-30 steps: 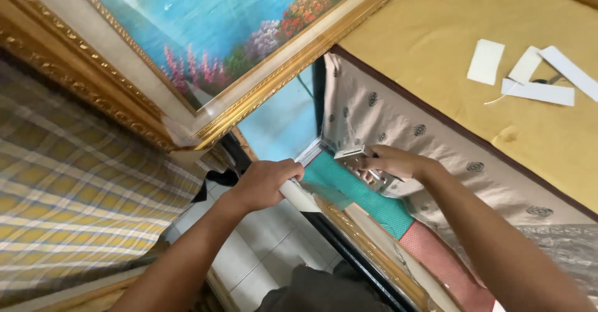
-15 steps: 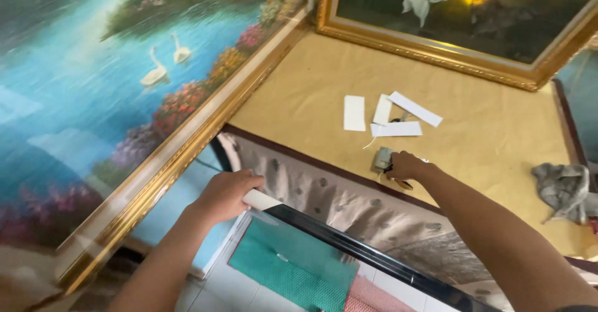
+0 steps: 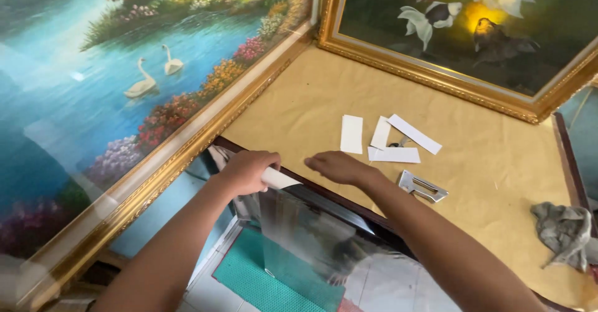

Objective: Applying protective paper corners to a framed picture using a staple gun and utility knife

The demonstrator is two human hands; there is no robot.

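two hands at the table edge: your left hand is curled tight around a white roll with clear film hanging off it (shiny, see-through). your right hand lies flat, fingers together, on the tan paper-covered table, just beside the roll. white paper strips and a metal bracket sit near; grey rag far right.

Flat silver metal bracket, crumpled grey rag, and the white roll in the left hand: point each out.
Flat silver metal bracket (image 3: 423,186), head view, middle of its plate.
Crumpled grey rag (image 3: 565,231), head view, its bunched centre.
White roll (image 3: 280,178), head view, the stretch beside the left hand (image 3: 248,171).
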